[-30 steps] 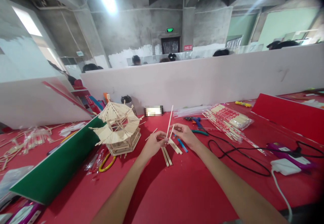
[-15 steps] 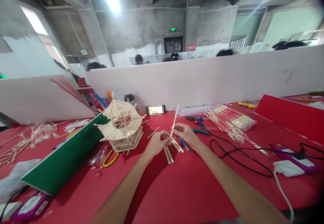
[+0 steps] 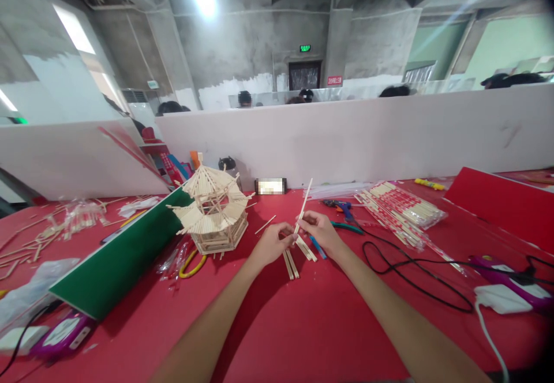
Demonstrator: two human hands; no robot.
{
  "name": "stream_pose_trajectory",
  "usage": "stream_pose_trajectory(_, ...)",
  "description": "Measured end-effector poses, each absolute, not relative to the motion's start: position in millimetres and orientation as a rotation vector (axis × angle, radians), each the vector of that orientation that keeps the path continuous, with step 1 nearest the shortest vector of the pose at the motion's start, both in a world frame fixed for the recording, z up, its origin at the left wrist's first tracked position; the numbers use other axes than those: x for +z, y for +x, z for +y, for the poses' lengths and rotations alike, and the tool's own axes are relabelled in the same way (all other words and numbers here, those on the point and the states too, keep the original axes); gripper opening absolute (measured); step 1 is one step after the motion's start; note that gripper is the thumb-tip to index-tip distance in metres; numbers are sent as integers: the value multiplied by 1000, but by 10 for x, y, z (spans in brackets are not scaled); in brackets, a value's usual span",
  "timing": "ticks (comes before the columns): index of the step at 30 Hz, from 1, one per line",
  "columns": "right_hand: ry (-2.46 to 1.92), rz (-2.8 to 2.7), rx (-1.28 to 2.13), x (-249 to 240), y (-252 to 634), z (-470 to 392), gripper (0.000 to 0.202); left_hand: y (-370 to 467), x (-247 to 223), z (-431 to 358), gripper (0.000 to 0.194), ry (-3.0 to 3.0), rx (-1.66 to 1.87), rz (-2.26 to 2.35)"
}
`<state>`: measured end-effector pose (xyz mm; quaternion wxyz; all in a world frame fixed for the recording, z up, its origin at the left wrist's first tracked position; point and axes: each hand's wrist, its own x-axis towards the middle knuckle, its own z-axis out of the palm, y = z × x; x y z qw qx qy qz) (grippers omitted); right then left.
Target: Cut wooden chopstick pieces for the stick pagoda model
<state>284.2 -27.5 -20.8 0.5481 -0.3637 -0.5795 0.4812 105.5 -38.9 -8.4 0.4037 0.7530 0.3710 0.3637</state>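
Over the red table, my left hand and my right hand both pinch a pale wooden chopstick, which slants up and away between them. Whether it is one stick or a joined pair is too small to tell. Beneath my hands lie several cut chopsticks in two small groups, and a blue strip rests beside my right fingers. To the left stands a pagoda model built of wooden sticks, with two roof tiers.
Packs of chopsticks, a blue glue gun and a black cable lie at right. A green board leans at left near yellow-handled scissors. A white partition closes off the back, with people's heads beyond.
The whole view has shifted slightly, so the scene sits a little further right. My hands keep nearly the same hold on the chopstick.
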Motion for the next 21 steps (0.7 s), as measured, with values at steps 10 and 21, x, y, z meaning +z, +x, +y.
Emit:
stream_pose_trajectory(10,-896,-1205,1108,-224,2888,-233,40,1045,-56,-409,18,1977,879,874)
stream_pose_trajectory(21,-884,-1250,1134,-203,2888,-249,36,1083,-109,-416,24,1916,982,874)
